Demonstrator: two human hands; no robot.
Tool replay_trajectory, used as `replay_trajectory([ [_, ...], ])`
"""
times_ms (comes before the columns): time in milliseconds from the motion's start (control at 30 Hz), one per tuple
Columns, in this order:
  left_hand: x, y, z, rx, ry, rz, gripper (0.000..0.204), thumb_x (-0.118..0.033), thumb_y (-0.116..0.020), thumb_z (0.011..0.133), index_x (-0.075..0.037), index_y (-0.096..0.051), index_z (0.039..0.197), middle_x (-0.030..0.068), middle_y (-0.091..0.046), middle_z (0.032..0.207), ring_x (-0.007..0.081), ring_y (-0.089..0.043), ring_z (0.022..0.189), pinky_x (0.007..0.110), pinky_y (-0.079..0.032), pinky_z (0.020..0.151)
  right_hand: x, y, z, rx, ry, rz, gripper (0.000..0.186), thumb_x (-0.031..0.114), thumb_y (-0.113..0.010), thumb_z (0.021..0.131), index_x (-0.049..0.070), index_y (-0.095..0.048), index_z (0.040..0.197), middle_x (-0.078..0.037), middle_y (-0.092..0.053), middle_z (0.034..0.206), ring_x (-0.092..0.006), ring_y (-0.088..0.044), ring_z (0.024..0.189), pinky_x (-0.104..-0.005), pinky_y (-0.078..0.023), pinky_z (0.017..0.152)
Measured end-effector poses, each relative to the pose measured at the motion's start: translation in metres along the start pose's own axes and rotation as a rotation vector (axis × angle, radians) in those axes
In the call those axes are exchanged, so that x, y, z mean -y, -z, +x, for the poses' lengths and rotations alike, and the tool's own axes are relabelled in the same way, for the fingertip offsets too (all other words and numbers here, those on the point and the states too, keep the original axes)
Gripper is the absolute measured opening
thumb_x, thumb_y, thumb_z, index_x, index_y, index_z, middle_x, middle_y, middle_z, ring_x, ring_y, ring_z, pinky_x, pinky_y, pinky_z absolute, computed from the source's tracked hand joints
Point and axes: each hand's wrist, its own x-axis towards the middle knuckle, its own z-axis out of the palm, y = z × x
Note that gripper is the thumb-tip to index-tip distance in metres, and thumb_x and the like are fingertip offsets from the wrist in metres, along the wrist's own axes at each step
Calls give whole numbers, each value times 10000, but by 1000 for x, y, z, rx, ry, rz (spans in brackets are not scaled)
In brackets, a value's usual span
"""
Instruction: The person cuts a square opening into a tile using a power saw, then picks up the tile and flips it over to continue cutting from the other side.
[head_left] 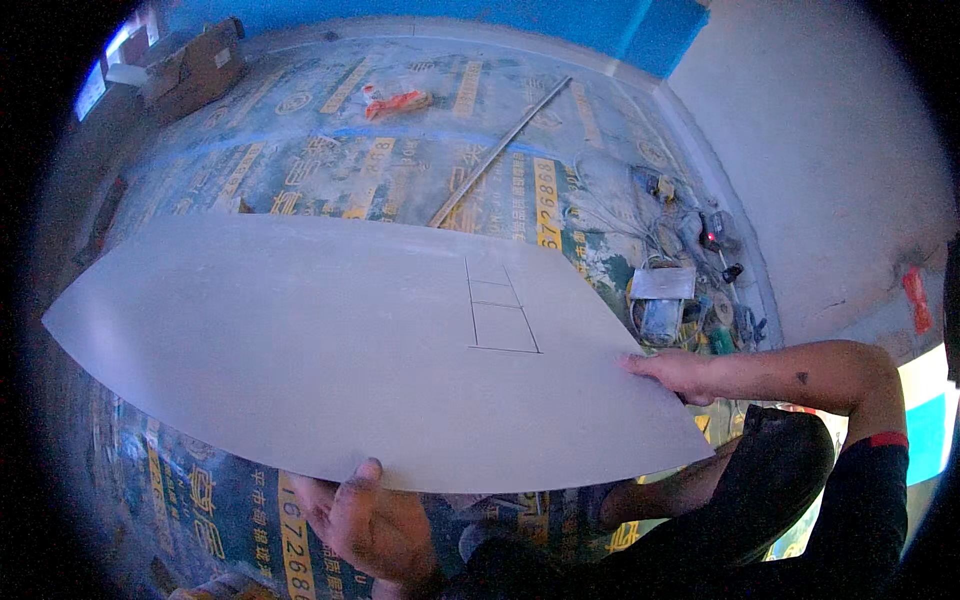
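1. Grey board [330, 340]: large flat panel, matte and smooth, with a pencilled ladder-shaped rectangle outline [500, 305] toward 2 o'clock on its face. Held level above the floor, filling the middle of the view. Looks stiff and fairly heavy for its thinness, likely brittle at corners and edges; best carried by two opposite edges, as here, with no twisting.
2. Floor covering [400, 150]: dark protective sheet with yellow print, dusty and scuffed, spread under everything.
3. White wall [830, 170] at 2 o'clock, plain plaster; blue band at 12 o'clock.
4. Left hand [370, 520] at 6 o'clock: wrapped around the board's near edge, thumb on top, fingers underneath, gripping firmly.
5. Right hand [675, 370] at 3 o'clock: laid on the board's right edge, fingers apparently curled under it, though that side is hidden.
6. Long metal strip [500, 150] at 12 o'clock, thin and straight, lying diagonally.
7. Tangle of tools and white cables [670, 260] at 2 o'clock; single items hard to tell.
8. Orange-and-white object [395, 102] at 12 o'clock, small, possibly a glove.
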Motion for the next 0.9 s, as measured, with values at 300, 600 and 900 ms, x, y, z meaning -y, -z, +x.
replay_trajectory([
  [300, -70, -67, 85, -9, 145, -341, 178, -12, -623, 826, 32, -558, 985, 184, -604, 1065, 271, -602, 965, 404, -480, 887, 64, 71, -26, 202, -49, 75, 545, 515, -455, 973, 67, -563, 1262, -74, -654, 1170, -167, -643, 994, -360, -520, 857],
  [600, -124, -158, 205, 304, 235, -542, 168, -89, -625, 868, 53, -623, 957, 148, -606, 980, 211, -552, 948, 356, -389, 918, 159, 201, -10, 635, -157, -6, 404, 473, -477, 972, 95, -598, 1047, -74, -590, 825, -167, -551, 681, -329, -503, 580],
  [900, -176, -255, 285, 353, 156, 663, 651, -527, -631, 883, 86, -576, 1093, 184, -591, 1053, 235, -577, 992, 379, -455, 879, 170, 260, 29, 477, 226, 345, 403, 440, -466, 953, 137, -513, 691, -16, -482, 546, -105, -411, 396, -212, -260, 309],
])
